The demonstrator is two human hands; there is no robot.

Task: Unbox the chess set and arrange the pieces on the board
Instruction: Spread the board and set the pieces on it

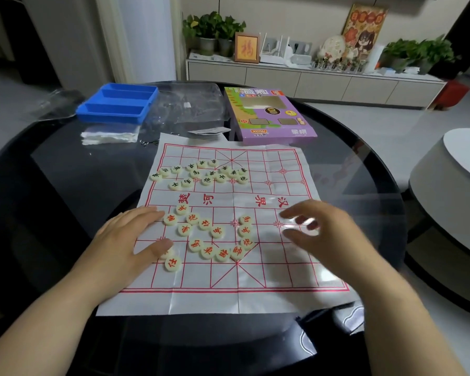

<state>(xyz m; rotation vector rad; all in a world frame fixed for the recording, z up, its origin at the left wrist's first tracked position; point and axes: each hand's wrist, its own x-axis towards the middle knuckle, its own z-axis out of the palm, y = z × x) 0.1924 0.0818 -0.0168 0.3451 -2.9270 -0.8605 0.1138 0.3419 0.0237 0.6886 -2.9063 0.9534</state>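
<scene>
— Where to look for the pieces?
— On the board, spread flat on the black table. See red-lettered pieces loose across the board's near half and black-lettered pieces bunched on its far half, left of centre.
— And the hands?
— Find the left hand lying flat at the board's left edge, with straight fingers touching one red piece and a thumb partly covering another. Find the right hand above the board's right half: blurred, with spread, loosely bent fingers, gripping nothing that shows.
— Any containers?
— Beyond the board's far left corner, see a blue tray with three long compartments, showing only bare blue bottoms. Just past the far right corner, see a purple box lying flat, window side up; cannot tell its contents.
— Anything else around?
— Between tray and box, a crumpled clear plastic bag, reaching to the board's far edge. Left of the board's far left corner, on the tray's near side, a white folded wad.
</scene>
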